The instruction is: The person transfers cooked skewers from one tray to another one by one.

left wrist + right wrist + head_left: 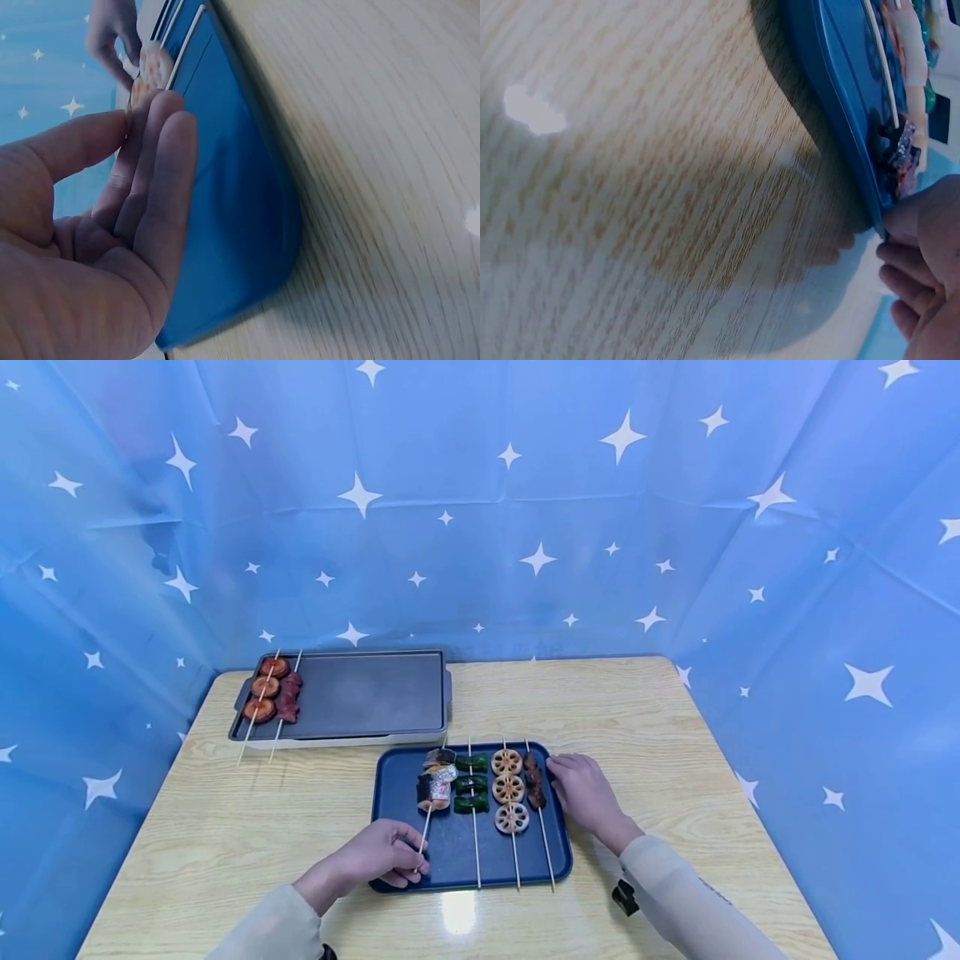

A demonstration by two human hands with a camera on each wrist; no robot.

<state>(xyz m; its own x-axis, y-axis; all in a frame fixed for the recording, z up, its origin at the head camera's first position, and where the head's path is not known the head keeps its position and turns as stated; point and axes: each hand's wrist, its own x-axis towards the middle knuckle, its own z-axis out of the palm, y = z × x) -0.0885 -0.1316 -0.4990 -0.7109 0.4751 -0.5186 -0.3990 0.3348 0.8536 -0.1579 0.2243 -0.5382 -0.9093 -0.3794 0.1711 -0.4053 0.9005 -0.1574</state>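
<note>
A dark blue tray (453,852) holds a row of skewers. My left hand (390,856) is at its front left corner, pinching the lower stick of a fish skewer (433,789) between thumb and fingertips. In the left wrist view the thumb and forefinger meet, but the stick between them is hard to make out. At the tray's far right corner my right hand (588,793) grips the rim, thumb above and fingers below in the right wrist view. Beside the fish lie a green vegetable skewer (471,783), a lotus root skewer (508,789) and a brown meat skewer (534,781).
A grey griddle plate (367,693) stands at the back left of the wooden table (285,827). On its left side lie a skewer of round reddish-brown slices (264,687) and a dark red meat skewer (288,697). Starry blue curtains (480,527) surround the table.
</note>
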